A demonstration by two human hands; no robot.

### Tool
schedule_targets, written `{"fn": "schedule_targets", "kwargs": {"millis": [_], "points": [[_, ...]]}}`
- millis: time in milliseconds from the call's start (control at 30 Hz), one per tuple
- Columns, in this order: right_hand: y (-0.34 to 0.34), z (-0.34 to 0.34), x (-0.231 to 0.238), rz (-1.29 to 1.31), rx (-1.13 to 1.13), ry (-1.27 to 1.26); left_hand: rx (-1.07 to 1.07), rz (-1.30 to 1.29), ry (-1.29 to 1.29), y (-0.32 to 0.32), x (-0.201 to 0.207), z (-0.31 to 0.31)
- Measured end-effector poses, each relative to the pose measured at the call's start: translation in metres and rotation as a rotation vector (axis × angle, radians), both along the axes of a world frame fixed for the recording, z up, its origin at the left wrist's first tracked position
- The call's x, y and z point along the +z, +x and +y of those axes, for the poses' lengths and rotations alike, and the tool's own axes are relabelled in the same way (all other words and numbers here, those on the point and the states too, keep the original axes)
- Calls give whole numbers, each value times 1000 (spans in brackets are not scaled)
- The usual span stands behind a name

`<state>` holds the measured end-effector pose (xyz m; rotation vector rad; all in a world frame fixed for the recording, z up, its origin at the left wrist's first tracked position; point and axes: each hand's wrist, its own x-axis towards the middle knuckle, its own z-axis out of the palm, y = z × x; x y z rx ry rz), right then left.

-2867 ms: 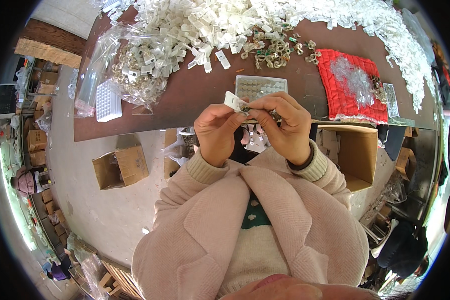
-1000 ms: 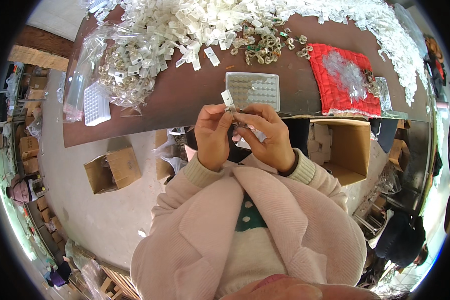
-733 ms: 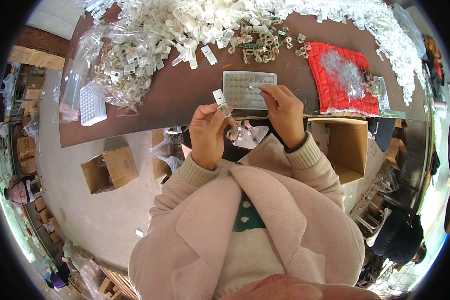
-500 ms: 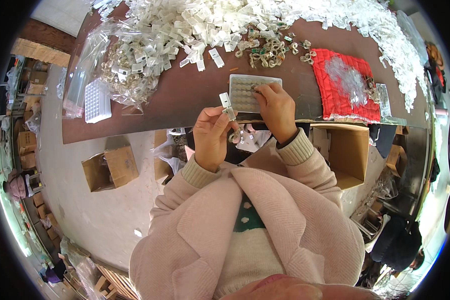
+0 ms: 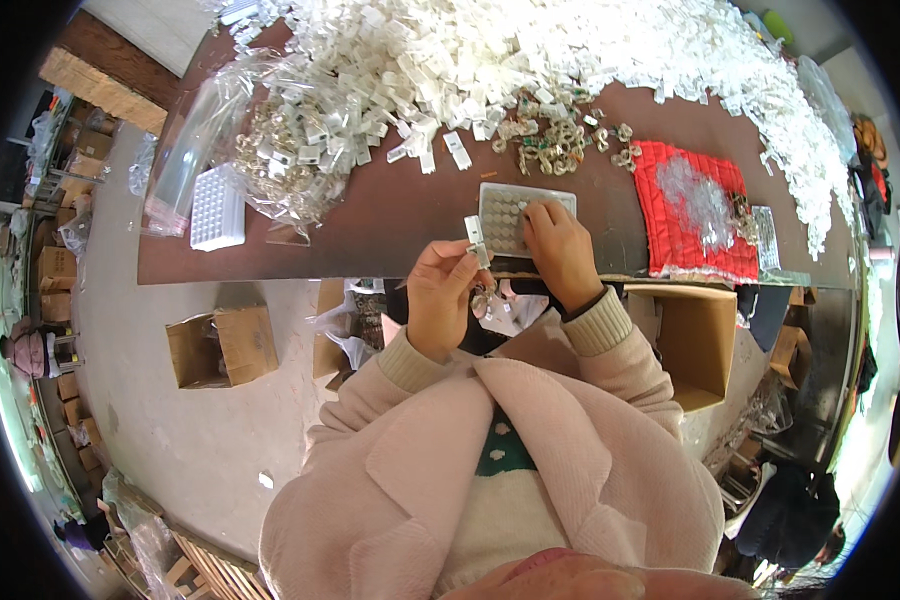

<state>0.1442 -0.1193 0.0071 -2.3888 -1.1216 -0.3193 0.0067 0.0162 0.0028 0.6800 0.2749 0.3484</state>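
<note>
My left hand (image 5: 440, 298) is closed on a small white hinged plastic case (image 5: 474, 235), which stands open above the table's near edge. Small ring-shaped bits (image 5: 483, 299) dangle below its fingers. My right hand (image 5: 562, 255) reaches into a shallow clear tray (image 5: 573, 200) with rows of small round pale pieces. Its thumb and fingertips are pinched together over the tray's right part; whatever they grip is hidden. Beyond the tray lies a heap of clear ring-shaped parts with green bits (image 5: 552, 142). Two loose white cases (image 5: 458, 150) lie near it.
A huge heap of white plastic cases (image 5: 620, 50) covers the table's far side. At left are a bag of small parts (image 5: 295, 165) and a white gridded tray (image 5: 217, 208). A red quilted cloth (image 5: 660, 200) with clear pieces lies at right. Cardboard boxes (image 5: 248, 340) stand below.
The whole view has shifted, so the table sits lower in it. My left hand still holds the case, and my right fingers stay at the tray.
</note>
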Motion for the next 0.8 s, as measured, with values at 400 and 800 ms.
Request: {"fn": "schedule_targets", "kwargs": {"millis": [400, 800], "points": [[6, 2, 9, 15, 12, 12, 3, -2, 7, 0, 0, 0], [7, 0, 12, 54, 36, 112, 15, -23, -1, 3, 3, 5]]}}
